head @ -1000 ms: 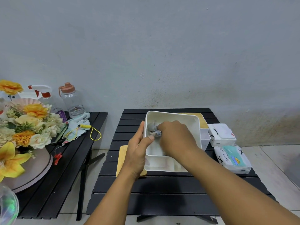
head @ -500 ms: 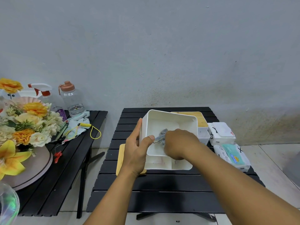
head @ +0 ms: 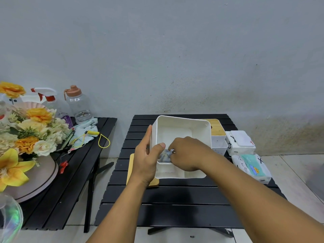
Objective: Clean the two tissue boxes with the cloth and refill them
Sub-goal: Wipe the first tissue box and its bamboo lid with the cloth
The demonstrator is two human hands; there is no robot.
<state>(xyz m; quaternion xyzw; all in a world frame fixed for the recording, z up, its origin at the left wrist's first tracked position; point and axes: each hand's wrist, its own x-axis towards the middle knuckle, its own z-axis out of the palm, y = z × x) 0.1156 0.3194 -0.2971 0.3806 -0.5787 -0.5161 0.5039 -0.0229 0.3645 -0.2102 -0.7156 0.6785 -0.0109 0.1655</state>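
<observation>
Right hand (head: 188, 154) pinches grey cloth (head: 165, 155) inside open white tissue box (head: 182, 128), near its front-left corner. Left hand (head: 146, 163) clamps the box's left wall, thumb over rim. Box tilted, mid-table (head: 175, 199). Second bamboo-lidded tissue box (head: 217, 132) behind right; tissue packs (head: 250, 168) at right edge.

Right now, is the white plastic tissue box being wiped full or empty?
Empty: white plastic tissue box shows bare inside, only the grey cloth under the right hand.
</observation>
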